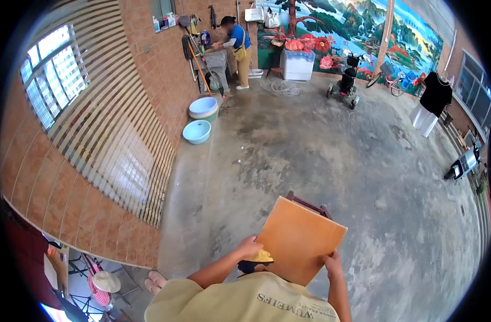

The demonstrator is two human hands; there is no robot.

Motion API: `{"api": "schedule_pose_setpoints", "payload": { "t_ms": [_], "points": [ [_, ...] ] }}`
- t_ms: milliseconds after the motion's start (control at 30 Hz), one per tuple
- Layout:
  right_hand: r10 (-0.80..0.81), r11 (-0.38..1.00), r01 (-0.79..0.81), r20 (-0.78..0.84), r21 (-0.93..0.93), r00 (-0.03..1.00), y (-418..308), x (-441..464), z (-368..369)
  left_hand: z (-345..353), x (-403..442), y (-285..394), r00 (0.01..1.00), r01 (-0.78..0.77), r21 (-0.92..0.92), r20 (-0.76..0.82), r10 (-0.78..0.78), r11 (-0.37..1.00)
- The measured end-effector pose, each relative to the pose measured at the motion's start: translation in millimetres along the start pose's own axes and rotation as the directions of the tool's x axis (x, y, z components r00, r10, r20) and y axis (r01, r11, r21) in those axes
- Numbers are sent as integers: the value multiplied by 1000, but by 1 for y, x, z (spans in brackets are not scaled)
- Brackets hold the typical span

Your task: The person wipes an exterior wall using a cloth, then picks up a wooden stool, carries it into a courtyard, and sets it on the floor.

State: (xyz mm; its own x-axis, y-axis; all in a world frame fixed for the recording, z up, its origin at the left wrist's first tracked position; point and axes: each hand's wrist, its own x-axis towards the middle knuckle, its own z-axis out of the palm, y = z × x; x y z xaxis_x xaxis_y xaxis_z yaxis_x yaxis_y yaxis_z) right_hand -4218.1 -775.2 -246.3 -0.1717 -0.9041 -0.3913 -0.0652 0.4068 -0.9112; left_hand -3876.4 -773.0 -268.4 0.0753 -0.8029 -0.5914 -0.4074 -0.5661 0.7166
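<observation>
An orange-brown wooden board (299, 239) is tilted in front of my body. Dark red wooden frame pieces (310, 206) show behind its far edge, so it may be part of a stool or chair; the rest is hidden. At the board's left edge, my left hand (249, 247) is closed on a yellow cloth (264, 256) with a dark border, which lies against the board. My right hand (333, 263) grips the right edge, its fingers partly hidden. Something dark shows below the cloth, too covered to make out.
Light blue basins (196, 132) stand by the brick wall. A person in a blue top (239, 45) works at a stone sink (216, 67). A white washing machine (297, 65), a mobility scooter (346, 80) and a bicycle (390, 79) line the back. Concrete floor (363, 161) surrounds me.
</observation>
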Motion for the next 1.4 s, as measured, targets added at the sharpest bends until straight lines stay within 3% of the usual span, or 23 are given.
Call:
{"api": "schedule_pose_setpoints", "payload": {
  "t_ms": [133,233,333,433,500,600,733,833,933,1033,1167,1267,1400],
  "points": [
    [-8,996,10,23,-93,1000,-51,120,-14,5,71,79,997,73,-12,-33,-73,997],
    [49,995,-41,84,-94,995,-70,195,-29,4,97,138,998,11,-84,-67,-17,996],
    [112,989,-98,130,-111,985,-116,240,-25,11,152,152,993,-28,-37,-115,23,999],
    [86,995,-78,125,-69,988,-112,299,-24,5,201,176,996,-5,98,-86,14,995],
    [66,997,-59,136,-56,989,-108,343,-17,0,238,195,997,27,71,-73,-22,997],
    [89,996,-88,42,-29,995,-121,415,-9,9,317,207,998,-31,22,-48,32,999],
    [167,986,-168,-36,-19,985,-161,501,-10,-28,374,316,999,-36,74,-33,39,997],
    [184,982,-186,-48,-44,982,-195,541,-9,-48,412,369,995,15,29,97,-17,999],
    [87,996,-88,47,6,995,-233,588,7,-50,474,373,998,68,62,-7,-68,996],
    [-1,999,2,32,-32,999,-255,646,33,-65,523,397,997,78,0,21,-78,997],
    [75,992,-61,125,-112,989,-267,762,42,-67,585,433,987,111,-35,-111,-114,993],
    [24,998,-9,255,-62,967,-320,825,61,-81,632,467,980,87,-114,-169,-106,990],
    [20,992,14,264,-128,964,-350,921,84,-91,676,507,957,92,-172,-258,-135,981]
  ]
}}
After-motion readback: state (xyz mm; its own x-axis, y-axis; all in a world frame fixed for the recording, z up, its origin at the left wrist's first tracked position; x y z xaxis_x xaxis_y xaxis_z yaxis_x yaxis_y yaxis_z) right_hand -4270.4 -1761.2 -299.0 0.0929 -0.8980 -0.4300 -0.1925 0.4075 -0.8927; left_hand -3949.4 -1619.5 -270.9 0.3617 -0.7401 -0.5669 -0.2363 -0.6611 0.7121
